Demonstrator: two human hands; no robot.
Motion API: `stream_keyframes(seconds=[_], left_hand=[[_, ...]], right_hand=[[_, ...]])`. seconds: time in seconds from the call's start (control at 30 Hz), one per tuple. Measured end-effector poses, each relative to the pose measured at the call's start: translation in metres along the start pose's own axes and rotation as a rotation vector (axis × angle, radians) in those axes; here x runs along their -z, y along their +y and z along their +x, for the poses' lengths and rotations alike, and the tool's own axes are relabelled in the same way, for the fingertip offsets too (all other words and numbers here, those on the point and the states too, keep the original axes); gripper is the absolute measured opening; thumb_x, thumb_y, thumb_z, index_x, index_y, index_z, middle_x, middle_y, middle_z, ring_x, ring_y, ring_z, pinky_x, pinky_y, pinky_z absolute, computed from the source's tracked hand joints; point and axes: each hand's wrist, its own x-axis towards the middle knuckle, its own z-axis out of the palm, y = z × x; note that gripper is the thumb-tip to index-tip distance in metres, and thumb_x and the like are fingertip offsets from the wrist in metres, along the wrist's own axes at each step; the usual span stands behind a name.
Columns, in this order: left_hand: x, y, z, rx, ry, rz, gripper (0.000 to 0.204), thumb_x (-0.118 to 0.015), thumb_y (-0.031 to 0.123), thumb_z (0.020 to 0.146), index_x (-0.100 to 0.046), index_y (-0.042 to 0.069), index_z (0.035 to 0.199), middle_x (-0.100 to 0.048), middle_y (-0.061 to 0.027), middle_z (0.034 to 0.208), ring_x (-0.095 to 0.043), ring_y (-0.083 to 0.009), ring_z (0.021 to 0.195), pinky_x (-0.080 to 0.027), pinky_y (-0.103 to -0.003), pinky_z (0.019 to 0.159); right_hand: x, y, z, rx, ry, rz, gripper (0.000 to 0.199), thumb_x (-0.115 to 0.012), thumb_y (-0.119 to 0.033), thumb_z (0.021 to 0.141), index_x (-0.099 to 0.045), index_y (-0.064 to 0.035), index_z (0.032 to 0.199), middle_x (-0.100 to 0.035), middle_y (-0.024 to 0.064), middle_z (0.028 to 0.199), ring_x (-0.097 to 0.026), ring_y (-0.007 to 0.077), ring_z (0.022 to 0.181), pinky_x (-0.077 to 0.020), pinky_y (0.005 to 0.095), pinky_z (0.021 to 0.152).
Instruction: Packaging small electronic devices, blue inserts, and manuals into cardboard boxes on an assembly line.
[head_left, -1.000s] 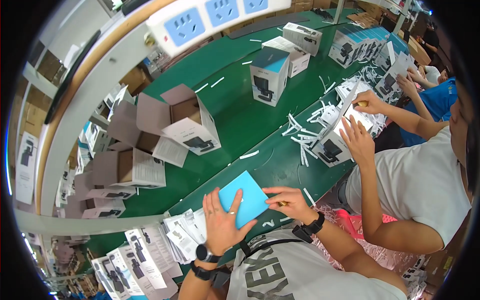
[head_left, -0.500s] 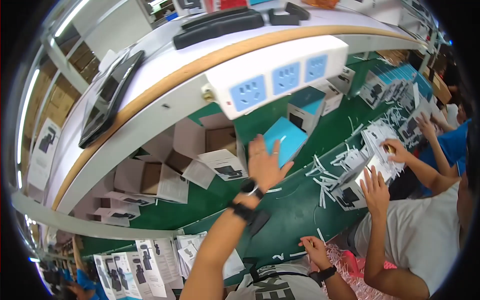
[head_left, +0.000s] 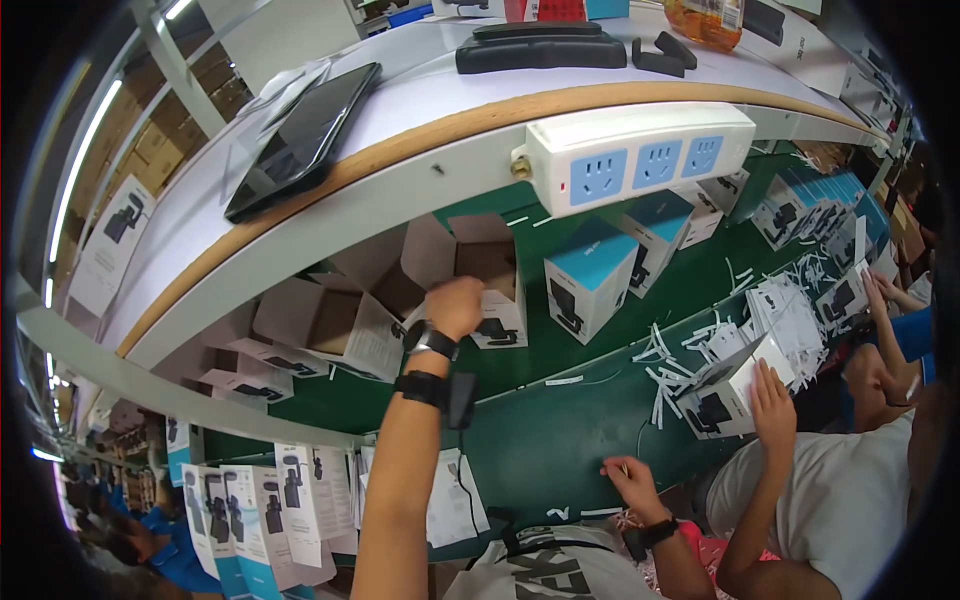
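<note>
My left hand (head_left: 455, 305) reaches far out over the green belt (head_left: 540, 440) and grips the front edge of an open white carton (head_left: 488, 268) with its flaps up. A closed white box with a blue top (head_left: 590, 280) stands just to the right of it, apart from my hand. On my left forearm are a watch and a black strap (head_left: 432, 362). My right hand (head_left: 628, 478) rests low on the near edge of the belt with its fingers loosely curled and nothing visible in it.
More open cartons (head_left: 320, 320) lie left of my left hand. A white power strip (head_left: 640, 160) hangs from the shelf edge above the belt, and a dark tablet (head_left: 300, 140) lies on the shelf. Leaflets (head_left: 290, 500) lie near left. A co-worker's hand (head_left: 772, 400) rests on a white box (head_left: 722, 402) among paper strips (head_left: 680, 360).
My left hand let go of the blue-topped piece it held, which now stands on the belt, and moved left onto the open carton. My right hand dropped back to the belt's near edge.
</note>
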Motion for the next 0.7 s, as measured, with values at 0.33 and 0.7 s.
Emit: stream_keyframes(seconds=[0.33, 0.7], left_hand=[[-0.01, 0.003, -0.229, -0.448, 0.447, -0.157, 0.035, -0.063, -0.004, 0.085, -0.079, 0.012, 0.112, -0.072, -0.0133, 0.118, -0.063, -0.0361, 0.12, -0.038, -0.061, 0.117], [-0.215, -0.054, -0.344, 0.598, 0.337, -0.018, 0.058, -0.085, 0.033, 0.083, -0.064, 0.003, 0.128, -0.065, -0.0205, 0.117, -0.064, -0.0408, 0.104, -0.051, -0.049, 0.092]], right_hand=[[-0.078, -0.13, 0.045, 0.529, 0.172, -0.326, 0.058, -0.077, -0.009, 0.094, -0.053, -0.0006, 0.146, -0.065, 0.007, 0.125, -0.062, 0.0151, 0.114, -0.0487, 0.031, 0.103], [-0.11, -0.102, 0.012, 0.121, -0.01, -0.046, 0.064, -0.075, -0.009, 0.096, -0.047, 0.0038, 0.151, -0.064, 0.0116, 0.138, -0.062, 0.019, 0.122, -0.0481, 0.0329, 0.106]])
